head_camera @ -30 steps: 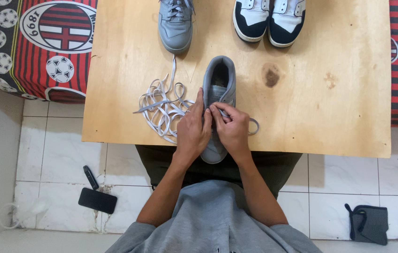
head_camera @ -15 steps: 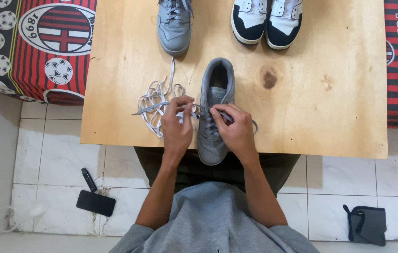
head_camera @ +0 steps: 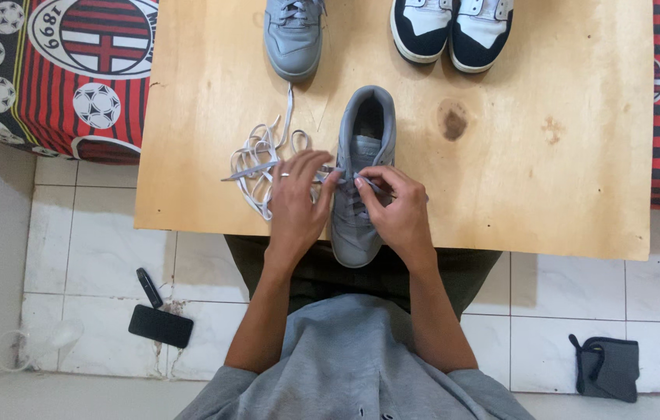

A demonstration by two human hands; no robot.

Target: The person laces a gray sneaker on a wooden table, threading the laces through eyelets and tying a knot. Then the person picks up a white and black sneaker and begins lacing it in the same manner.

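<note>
Since the earlier frames the left hand (head_camera: 296,201) has slid off the shoe's tongue toward the loose lace, while the right hand (head_camera: 398,211) has stayed at the eyelets. Left hand now lies with fingers loosely spread over the lace beside the shoe (head_camera: 361,175), thumb touching the shoe's side; whether it actually grips a strand I cannot tell. Right hand pinches a lace end between thumb and forefinger over the eyelet rows. The grey shoe sits on the near edge of the board (head_camera: 540,155), its toe overhanging toward the person and its heel opening pointing away, so the long axis runs straight out from the body. It looks light, with a soft upper and a stiffer sole, best steadied by its sides. The lace (head_camera: 256,167), a flat pale tangle just left of the shoe, is limp and likely to slip, so a pinch near the tip suits it. Farther off stand a second grey shoe (head_camera: 293,35) and a dark-and-white pair (head_camera: 454,31); a phone (head_camera: 160,325) lies on the tiles below.
</note>
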